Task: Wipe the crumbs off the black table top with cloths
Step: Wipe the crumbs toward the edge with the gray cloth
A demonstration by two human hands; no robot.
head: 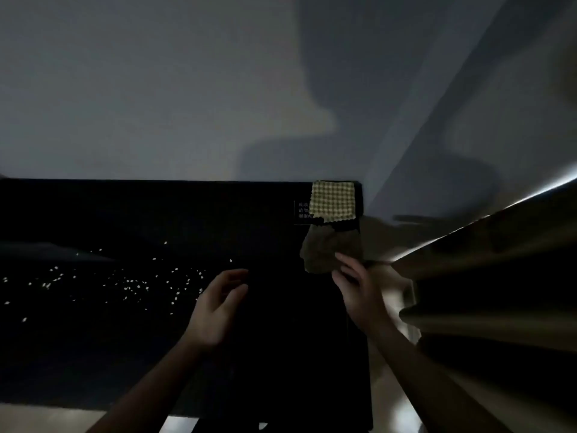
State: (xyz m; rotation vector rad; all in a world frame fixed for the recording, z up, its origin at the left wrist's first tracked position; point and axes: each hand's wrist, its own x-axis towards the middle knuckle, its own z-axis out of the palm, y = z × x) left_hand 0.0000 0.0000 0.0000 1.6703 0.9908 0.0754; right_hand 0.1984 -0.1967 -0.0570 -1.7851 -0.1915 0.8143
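The black table top (150,214) fills the lower left, dimly lit. Several pale crumbs (131,287) are scattered over its left and middle part. A checked yellow-green cloth (333,200) lies flat at the far right corner. In front of it sits a crumpled dark olive cloth (327,250). My right hand (356,292) hovers at this cloth's near edge, fingers extended and touching or almost touching it. My left hand (220,303) floats above the table near the crumbs, fingers loosely curled, holding nothing.
A grey wall (187,89) rises behind the table. To the right runs a blurred pale ledge or furniture edge (487,239). A small label with white characters (301,209) sits beside the checked cloth. Light floor (390,401) shows at the table's right edge.
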